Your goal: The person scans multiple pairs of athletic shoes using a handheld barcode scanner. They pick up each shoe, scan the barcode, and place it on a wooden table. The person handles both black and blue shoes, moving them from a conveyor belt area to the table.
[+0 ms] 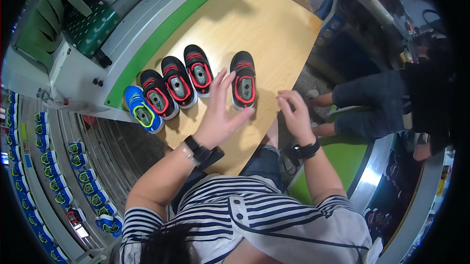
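Note:
A black sneaker with red laces and red collar lining (pixel 242 70) stands apart from the others on the wooden table (pixel 264 17), toe pointing away from me. My left hand (pixel 218 119) is just left of it, fingers spread and thumb reaching toward its heel; whether the thumb touches the shoe I cannot tell. Past the table's right edge, my right hand (pixel 297 119) hangs in the air with fingers loosely bent and nothing in it. Left of my left hand, three similar black-and-red sneakers (pixel 172 69) form a slanted row. At its near end sits a blue sneaker with yellow-green lining (pixel 134 98).
A white machine with a green edge strip (pixel 161 36) borders the table's left side. Racks at lower left carry several blue sneakers (pixel 58 183). Another person in dark shorts (pixel 369 92) stands at right, beside a green-topped surface (pixel 338 161).

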A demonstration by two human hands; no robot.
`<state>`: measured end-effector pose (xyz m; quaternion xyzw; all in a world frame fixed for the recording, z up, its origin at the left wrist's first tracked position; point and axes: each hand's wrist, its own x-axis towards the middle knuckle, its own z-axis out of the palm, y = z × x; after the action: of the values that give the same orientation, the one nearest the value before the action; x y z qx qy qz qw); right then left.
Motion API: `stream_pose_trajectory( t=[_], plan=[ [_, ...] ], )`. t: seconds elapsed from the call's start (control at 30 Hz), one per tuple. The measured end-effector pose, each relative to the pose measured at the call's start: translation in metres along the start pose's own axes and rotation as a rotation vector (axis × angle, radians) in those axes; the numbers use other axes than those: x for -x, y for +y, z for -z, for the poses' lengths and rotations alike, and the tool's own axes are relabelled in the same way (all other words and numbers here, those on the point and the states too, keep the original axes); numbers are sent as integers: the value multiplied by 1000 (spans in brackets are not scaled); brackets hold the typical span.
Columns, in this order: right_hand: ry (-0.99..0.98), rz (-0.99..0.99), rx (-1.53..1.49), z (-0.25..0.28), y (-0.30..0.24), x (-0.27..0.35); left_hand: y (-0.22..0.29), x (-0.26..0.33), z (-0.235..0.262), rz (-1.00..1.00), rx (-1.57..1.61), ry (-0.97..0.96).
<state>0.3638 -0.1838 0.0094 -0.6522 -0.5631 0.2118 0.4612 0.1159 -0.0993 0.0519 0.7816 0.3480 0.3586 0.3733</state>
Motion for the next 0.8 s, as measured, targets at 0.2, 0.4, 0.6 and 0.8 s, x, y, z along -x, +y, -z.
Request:
stream_pose_trajectory(
  t=[0.2,0.4,0.6,0.8],
  plan=[
    [3,16,-127,-12,-42,-10,-51,-52,-55,206,260,54],
    [-143,-266,-520,-64,-63,-59,18,-86,101,457,1157,234],
    [-180,89,-248,-197,-72,-84,-5,-170,265,-9,26,975],
    [-230,-222,-561,-164,-84,-122,-63,-197,335,336,-223,1077]
  ],
)
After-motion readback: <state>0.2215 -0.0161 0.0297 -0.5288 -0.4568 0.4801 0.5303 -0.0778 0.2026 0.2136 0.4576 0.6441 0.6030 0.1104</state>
